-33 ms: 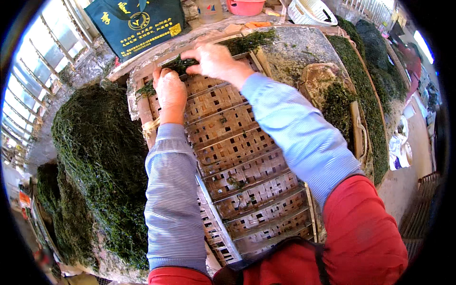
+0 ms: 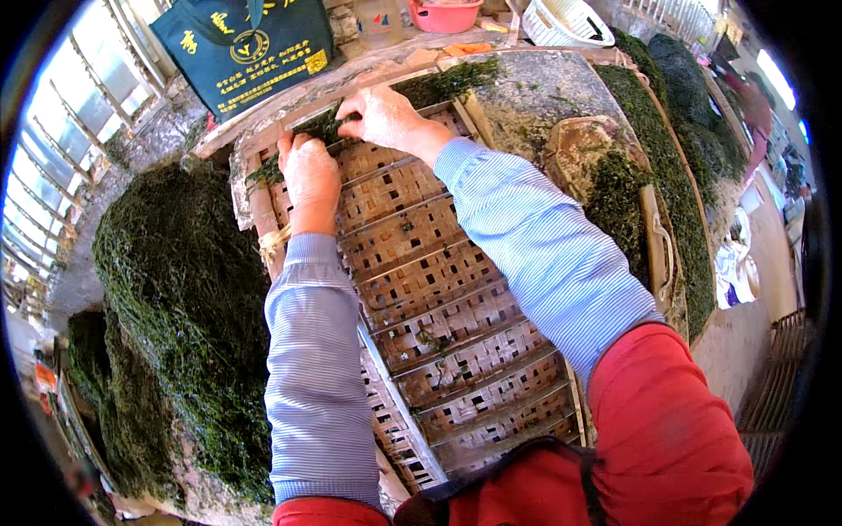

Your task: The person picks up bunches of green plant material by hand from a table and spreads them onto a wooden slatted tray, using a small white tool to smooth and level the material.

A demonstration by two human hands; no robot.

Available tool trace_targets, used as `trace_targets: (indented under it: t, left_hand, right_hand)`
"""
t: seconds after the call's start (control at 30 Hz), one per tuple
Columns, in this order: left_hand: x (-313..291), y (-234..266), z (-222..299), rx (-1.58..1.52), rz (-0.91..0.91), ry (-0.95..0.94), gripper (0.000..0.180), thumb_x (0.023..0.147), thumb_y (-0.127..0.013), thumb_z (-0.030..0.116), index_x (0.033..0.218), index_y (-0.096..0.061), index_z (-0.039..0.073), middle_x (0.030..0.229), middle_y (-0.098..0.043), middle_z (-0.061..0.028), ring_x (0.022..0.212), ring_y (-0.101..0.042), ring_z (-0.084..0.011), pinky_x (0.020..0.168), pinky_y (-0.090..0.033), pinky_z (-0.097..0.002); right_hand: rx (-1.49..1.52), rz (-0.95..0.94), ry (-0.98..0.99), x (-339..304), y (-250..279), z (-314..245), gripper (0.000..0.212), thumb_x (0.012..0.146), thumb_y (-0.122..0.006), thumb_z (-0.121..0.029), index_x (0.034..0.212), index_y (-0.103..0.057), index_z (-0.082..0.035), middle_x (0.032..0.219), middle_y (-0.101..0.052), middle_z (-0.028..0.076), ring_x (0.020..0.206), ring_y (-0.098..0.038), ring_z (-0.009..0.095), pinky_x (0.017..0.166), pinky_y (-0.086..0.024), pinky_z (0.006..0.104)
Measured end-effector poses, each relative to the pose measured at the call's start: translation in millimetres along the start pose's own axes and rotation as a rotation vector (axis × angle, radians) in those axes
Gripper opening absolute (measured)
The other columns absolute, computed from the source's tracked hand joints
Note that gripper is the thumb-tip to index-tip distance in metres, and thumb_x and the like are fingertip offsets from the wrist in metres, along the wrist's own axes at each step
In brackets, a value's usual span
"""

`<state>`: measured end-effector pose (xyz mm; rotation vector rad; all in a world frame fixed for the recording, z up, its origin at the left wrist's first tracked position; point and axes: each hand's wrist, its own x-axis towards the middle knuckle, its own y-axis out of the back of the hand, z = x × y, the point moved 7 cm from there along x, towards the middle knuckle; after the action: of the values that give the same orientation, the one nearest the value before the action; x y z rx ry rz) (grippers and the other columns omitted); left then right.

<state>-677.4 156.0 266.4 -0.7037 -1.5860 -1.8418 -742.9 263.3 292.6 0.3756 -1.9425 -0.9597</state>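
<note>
In front of me lies a long woven bamboo rack (image 2: 421, 272) with several crosswise slats and a few green scraps on it. Along its far edge runs a strip of dark green, stringy plant strands (image 2: 430, 88), seaweed-like in look. My left hand (image 2: 312, 171) is at the far left corner, its fingers curled round part of the strip. Just right of it my right hand (image 2: 386, 118) has its fingers bent and closed onto the same strands. The fingertips are partly sunk in the green, so the exact amount held is hidden.
A large dark green heap (image 2: 180, 324) stands on the left. To the right are a stone (image 2: 583, 145), a small green pile (image 2: 618, 197) and a wooden-handled tool (image 2: 658, 237). Behind are a printed dark green bag (image 2: 246, 61), a pink basin (image 2: 445, 16) and a white basket (image 2: 566, 22).
My right hand's fingers have drawn closer together on the strands. The whole view has shifted slightly, and my left hand stays at the corner.
</note>
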Motion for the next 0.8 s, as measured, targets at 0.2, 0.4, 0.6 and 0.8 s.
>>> trace_targets:
  t: [0.2, 0.4, 0.6, 0.8]
  left_hand:
    - [-0.5, -3.7, 5.3, 0.065, -0.062, -0.019, 0.015, 0.065, -0.054, 0.004, 0.074, -0.065, -0.001, 0.100, -0.058, -0.0172, 0.111, -0.043, -0.0349, 0.090, -0.039, -0.0435]
    - [-5.3, -1.6, 4.2, 0.079, -0.046, -0.028, 0.018, 0.066, -0.054, 0.003, 0.081, -0.064, 0.000, 0.106, -0.054, -0.0151, 0.111, -0.042, -0.0327, 0.089, -0.038, -0.0434]
    - [-6.3, -0.5, 1.8, 0.151, -0.095, -0.001, 0.018, 0.067, -0.054, 0.006, 0.082, -0.063, 0.001, 0.108, -0.053, -0.0139, 0.113, -0.039, -0.0315, 0.088, -0.036, -0.0495]
    - [0.1, 12.7, 26.1, 0.258, 0.022, -0.114, 0.023, 0.069, -0.054, 0.008, 0.090, -0.062, 0.004, 0.115, -0.050, -0.0105, 0.116, -0.038, -0.0297, 0.093, -0.030, -0.0491]
  right_hand:
    - [-0.222, 0.159, -0.179, -4.3, 49.4, 81.6, 0.023, 0.070, -0.061, -0.027, 0.081, -0.066, -0.008, 0.077, -0.064, 0.012, 0.074, -0.061, 0.027, 0.069, -0.049, 0.0362]
    - [-0.342, 0.063, -0.202, -22.1, 57.9, 36.3, 0.025, 0.077, -0.051, -0.021, 0.098, -0.062, -0.012, 0.094, -0.061, 0.012, 0.089, -0.058, 0.027, 0.076, -0.048, 0.0380]
    - [-0.489, -0.159, -0.165, -44.2, 28.3, 29.6, 0.039, 0.091, -0.037, -0.041, 0.101, -0.061, -0.013, 0.113, -0.055, 0.005, 0.121, -0.036, 0.023, 0.105, -0.011, 0.0510]
    - [-0.533, 0.386, 0.174, -64.7, 67.6, 22.2, 0.041, 0.087, -0.044, -0.037, 0.074, -0.066, -0.005, 0.086, -0.060, 0.007, 0.101, -0.048, 0.024, 0.101, -0.020, 0.0511]
